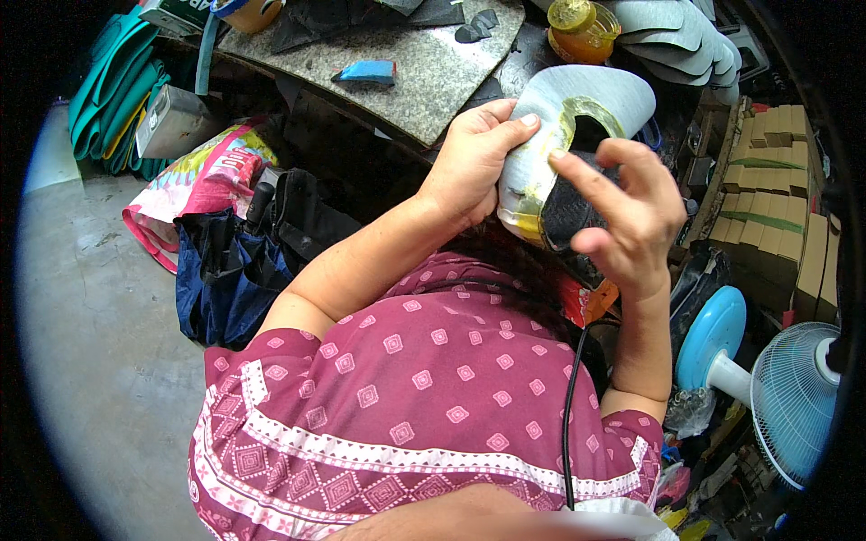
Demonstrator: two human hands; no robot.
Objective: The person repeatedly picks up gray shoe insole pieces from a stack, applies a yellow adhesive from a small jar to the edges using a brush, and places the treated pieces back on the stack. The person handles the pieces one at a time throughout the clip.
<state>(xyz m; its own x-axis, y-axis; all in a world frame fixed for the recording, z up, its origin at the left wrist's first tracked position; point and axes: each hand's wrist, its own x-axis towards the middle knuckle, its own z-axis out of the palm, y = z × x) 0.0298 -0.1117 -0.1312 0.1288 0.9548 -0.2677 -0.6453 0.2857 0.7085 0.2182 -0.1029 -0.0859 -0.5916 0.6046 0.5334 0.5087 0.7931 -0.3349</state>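
Note:
My left hand (474, 158) grips a grey shoe sole piece (586, 99) that has a ring of yellow glue around a cut-out. My right hand (622, 212) presses a black textured piece (568, 207) onto the lower part of that sole, its index finger laid along the glued edge and the other fingers spread. Both hands are raised in front of my chest, just off the edge of a stone-topped bench (424, 81).
On the bench lie a blue block (365, 72), black cut pieces (361, 18), a yellow glue jar (582, 32) and stacked grey soles (686, 41). At left are folded green sheets (113, 90), a colourful bag (212, 176) and a dark blue bag (225, 279). Cardboard stacks (776, 198) and a blue fan (785, 388) stand at right.

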